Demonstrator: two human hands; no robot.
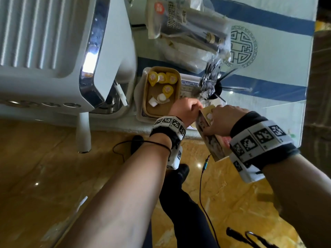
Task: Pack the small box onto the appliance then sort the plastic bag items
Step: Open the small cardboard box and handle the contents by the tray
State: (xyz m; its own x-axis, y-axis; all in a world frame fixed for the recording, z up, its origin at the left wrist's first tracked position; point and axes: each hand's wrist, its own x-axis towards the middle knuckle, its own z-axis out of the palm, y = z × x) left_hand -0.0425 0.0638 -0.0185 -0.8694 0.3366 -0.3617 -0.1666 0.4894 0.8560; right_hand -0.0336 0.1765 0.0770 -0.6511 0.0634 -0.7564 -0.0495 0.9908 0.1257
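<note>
A small brown printed box [213, 144] is tilted over the table's near edge, its open top end up. My right hand [223, 120] grips its upper side. My left hand [186, 110] is closed at the box's open end, fingers pinched on the flap. The white appliance [59, 56] fills the upper left. A clear plastic bag [193, 33] with a beige printed pouch and dark sticks lies at the top centre. A brown tray [176, 97] beside the appliance holds yellow-lidded and white small cups.
A crinkled clear wrapper with black stirrers [211, 77] stands just beyond my hands. The table [279, 56] wears a white cloth with blue bands under glass. Below are a yellow marble floor [53, 167], thin cables and my dark trouser leg.
</note>
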